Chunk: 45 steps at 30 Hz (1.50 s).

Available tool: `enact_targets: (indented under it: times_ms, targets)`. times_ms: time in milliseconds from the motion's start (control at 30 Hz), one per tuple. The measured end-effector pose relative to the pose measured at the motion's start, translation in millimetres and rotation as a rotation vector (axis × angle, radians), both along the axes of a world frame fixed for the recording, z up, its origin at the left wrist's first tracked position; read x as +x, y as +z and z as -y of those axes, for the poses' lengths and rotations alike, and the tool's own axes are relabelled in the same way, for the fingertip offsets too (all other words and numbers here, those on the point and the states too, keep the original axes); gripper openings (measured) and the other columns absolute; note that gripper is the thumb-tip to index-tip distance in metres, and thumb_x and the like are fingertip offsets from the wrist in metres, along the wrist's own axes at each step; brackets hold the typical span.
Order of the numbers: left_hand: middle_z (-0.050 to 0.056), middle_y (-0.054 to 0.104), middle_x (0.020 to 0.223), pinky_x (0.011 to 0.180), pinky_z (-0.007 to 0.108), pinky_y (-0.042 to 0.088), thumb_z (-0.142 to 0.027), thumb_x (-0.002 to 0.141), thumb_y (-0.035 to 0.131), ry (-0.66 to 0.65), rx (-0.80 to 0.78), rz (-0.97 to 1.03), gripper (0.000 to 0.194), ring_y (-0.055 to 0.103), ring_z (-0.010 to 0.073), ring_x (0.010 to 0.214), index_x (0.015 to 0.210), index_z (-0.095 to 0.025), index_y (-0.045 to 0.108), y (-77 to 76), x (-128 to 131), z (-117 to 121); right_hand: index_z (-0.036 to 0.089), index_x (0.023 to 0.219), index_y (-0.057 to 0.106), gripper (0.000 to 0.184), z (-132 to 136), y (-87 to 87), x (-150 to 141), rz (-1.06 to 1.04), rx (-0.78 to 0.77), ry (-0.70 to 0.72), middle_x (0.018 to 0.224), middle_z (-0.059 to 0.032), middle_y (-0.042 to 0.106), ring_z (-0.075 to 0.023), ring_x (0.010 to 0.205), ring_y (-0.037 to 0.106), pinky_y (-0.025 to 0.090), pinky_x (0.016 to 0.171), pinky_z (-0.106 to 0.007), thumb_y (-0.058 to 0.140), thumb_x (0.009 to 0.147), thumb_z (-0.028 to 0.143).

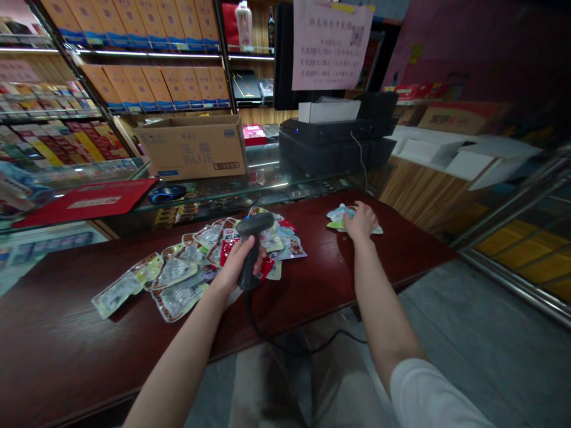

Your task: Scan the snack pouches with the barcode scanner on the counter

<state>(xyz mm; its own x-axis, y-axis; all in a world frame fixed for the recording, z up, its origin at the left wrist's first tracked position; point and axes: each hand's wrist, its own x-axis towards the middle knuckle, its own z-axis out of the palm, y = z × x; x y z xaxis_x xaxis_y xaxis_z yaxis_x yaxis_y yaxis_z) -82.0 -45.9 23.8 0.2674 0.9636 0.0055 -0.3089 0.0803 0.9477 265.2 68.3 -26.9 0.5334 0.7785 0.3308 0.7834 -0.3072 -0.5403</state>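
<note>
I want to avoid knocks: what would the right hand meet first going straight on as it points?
The right hand would likely meet the packaging at its fingertips first, though depth there is unclear.

The left arm enters at the bottom, left of centre, and slants up and right to the left hand (pixel 243 261) near the frame's middle, its fingers curled closed. The right arm reaches up from the lower right, short pale sleeve above the elbow, to the right hand (pixel 360 222), right of centre, palm down with fingers bent.
</note>
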Motion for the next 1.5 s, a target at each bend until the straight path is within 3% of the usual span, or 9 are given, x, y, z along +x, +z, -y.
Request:
enact_targets:
  times_ms: [133, 367, 633, 767, 833, 933, 1167, 1267, 1500]
  targets:
    - [-0.002, 0.061, 0.063, 0.038, 0.021, 0.031, -0.062, 0.074, 0.073, 0.012, 0.013, 0.01, 0.054, 0.044, 0.0069, 0.04, 0.093, -0.016, 0.055, -1.4, 0, 0, 0.021, 0.104, 0.069, 0.028, -1, -5.7, -1, 0.073, -0.206, 0.103, 0.131, -0.016, 0.058, -0.0403, 0.127, 0.047, 0.029, 0.105, -0.066, 0.064, 0.081, 0.036]
    - [-0.002, 0.05, 0.045, 0.04, 0.021, 0.029, -0.068, 0.081, 0.061, -0.043, 0.005, -0.079, 0.053, 0.043, 0.0083, 0.038, 0.073, -0.016, 0.055, -7.5, -3, -1, 0.017, 0.142, 0.051, 0.054, -14, -15.5, -15, 0.191, -0.176, 0.216, 0.149, -0.0193, 0.049, -0.0377, 0.14, 0.038, 0.016, 0.113, -0.07, 0.05, 0.093, 0.04]
    - [-0.006, 0.051, 0.048, 0.038, 0.021, 0.031, -0.066, 0.074, 0.07, 0.011, -0.003, -0.001, 0.055, 0.043, 0.0091, 0.038, 0.091, -0.017, 0.054, 0.6, -4, 0, 0.017, 0.14, 0.054, 0.051, -21, -25.0, -18, 0.2, -0.202, 0.248, 0.156, -0.0172, 0.042, -0.0383, 0.141, 0.038, 0.01, 0.116, -0.068, 0.044, 0.096, 0.042]
    - [-0.007, 0.052, 0.052, 0.038, 0.02, 0.032, -0.065, 0.069, 0.076, 0.062, -0.016, 0.051, 0.06, 0.043, 0.0084, 0.038, 0.097, -0.017, 0.051, 7.6, -6, 0, 0.012, 0.14, 0.052, 0.052, -22, -23.7, -38, 0.119, 0.022, 0.302, 0.145, -0.0223, 0.051, -0.0365, 0.135, 0.045, 0.024, 0.114, -0.062, 0.046, 0.095, 0.037]
    - [-0.005, 0.056, 0.056, 0.037, 0.02, 0.032, -0.064, 0.067, 0.077, 0.078, -0.014, 0.062, 0.061, 0.043, 0.0074, 0.038, 0.095, -0.017, 0.051, 9.6, -6, 0, 0.015, 0.134, 0.056, 0.048, -17, -22.1, -60, 0.019, 0.088, 0.5, 0.132, -0.0187, 0.061, -0.0315, 0.12, 0.057, 0.039, 0.107, -0.053, 0.049, 0.094, 0.04]
    - [-0.004, 0.058, 0.058, 0.037, 0.02, 0.032, -0.064, 0.067, 0.077, 0.066, -0.02, 0.06, 0.06, 0.044, 0.0072, 0.039, 0.094, -0.017, 0.051, 10.8, -6, 1, 0.02, 0.126, 0.062, 0.05, -7, -19.4, -98, -0.065, -0.074, 0.811, 0.117, -0.0124, 0.068, -0.027, 0.104, 0.064, 0.046, 0.098, -0.045, 0.061, 0.087, 0.052]
    - [-0.005, 0.057, 0.057, 0.037, 0.02, 0.032, -0.065, 0.066, 0.077, 0.066, -0.036, 0.047, 0.059, 0.044, 0.0072, 0.038, 0.091, -0.018, 0.051, 10.9, -5, 2, 0.022, 0.107, 0.063, 0.049, 1, -16.5, -114, -0.08, -0.256, 0.821, 0.11, -0.0087, 0.066, -0.0294, 0.106, 0.06, 0.045, 0.096, -0.044, 0.08, 0.069, 0.049]
    - [-0.004, 0.057, 0.057, 0.037, 0.02, 0.032, -0.065, 0.067, 0.076, 0.065, -0.037, 0.037, 0.058, 0.044, 0.0068, 0.038, 0.086, -0.018, 0.05, 10.0, -6, 1, 0.023, 0.104, 0.057, 0.054, -4, -22.3, -101, -0.346, -0.15, 0.841, 0.099, -0.0022, 0.065, -0.0231, 0.092, 0.062, 0.05, 0.086, -0.039, 0.084, 0.06, 0.039]
    - [-0.004, 0.057, 0.057, 0.037, 0.02, 0.032, -0.064, 0.069, 0.076, 0.063, -0.018, 0.059, 0.055, 0.043, 0.0067, 0.038, 0.088, -0.018, 0.051, 3.2, -4, -1, 0.021, 0.099, 0.058, 0.062, -10, -9.4, -85, -0.832, 0.294, 0.577, 0.094, -0.0029, 0.068, -0.0235, 0.089, 0.064, 0.053, 0.083, -0.041, 0.088, 0.049, 0.044]
